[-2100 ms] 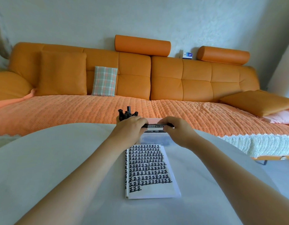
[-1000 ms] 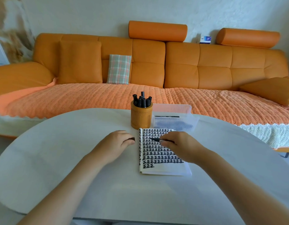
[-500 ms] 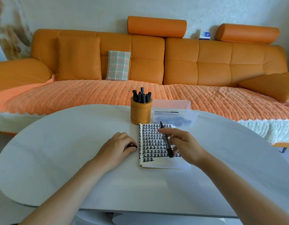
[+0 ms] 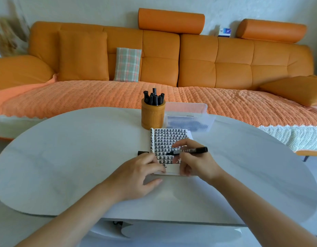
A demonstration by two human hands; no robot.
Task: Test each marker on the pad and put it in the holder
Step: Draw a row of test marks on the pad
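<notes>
A white pad (image 4: 169,139) filled with rows of black marks lies on the white table (image 4: 74,157). My right hand (image 4: 195,164) grips an uncapped black marker (image 4: 189,151) lying nearly level, its tip over the pad's lower rows. My left hand (image 4: 136,177) lies with relaxed fingers on the pad's lower left corner. The marker's black cap (image 4: 142,152) rests on the table just left of the pad. Behind the pad stands an orange-brown holder (image 4: 152,115) with several black markers (image 4: 153,98) in it.
A clear plastic box (image 4: 188,118) with dark markers inside sits right of the holder, behind the pad. An orange sofa (image 4: 172,56) with cushions runs along the wall beyond the table's far edge.
My left hand has let go of the cap, which now lies on the table, and moved onto the pad's lower corner. My right hand turned the marker level, tip over the pad.
</notes>
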